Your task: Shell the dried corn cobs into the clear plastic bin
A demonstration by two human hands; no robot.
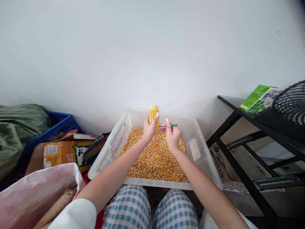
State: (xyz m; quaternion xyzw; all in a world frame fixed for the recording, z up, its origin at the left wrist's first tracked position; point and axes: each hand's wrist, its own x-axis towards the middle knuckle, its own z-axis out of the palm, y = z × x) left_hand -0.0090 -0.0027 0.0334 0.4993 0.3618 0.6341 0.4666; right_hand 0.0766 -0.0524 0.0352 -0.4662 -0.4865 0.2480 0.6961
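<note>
An ear of corn (153,115) with yellow kernels stands nearly upright in my left hand (149,128), whose fingers wrap round its lower part. My right hand (172,136) is closed round a thin tool with a green handle (174,125). The tool's slim dark shaft points left at the cob's side; whether its tip touches the kernels I cannot tell. Below both hands, a translucent plastic bin (205,152) holds a broad heap of loose corn kernels (157,159).
At left are a white sack (47,178) with cobs inside, an orange printed package (59,152) and a blue crate (62,122) under green cloth. A black metal rack (234,165) stands at right, with a green box (258,98) and a fan cage on top. A wall rises behind.
</note>
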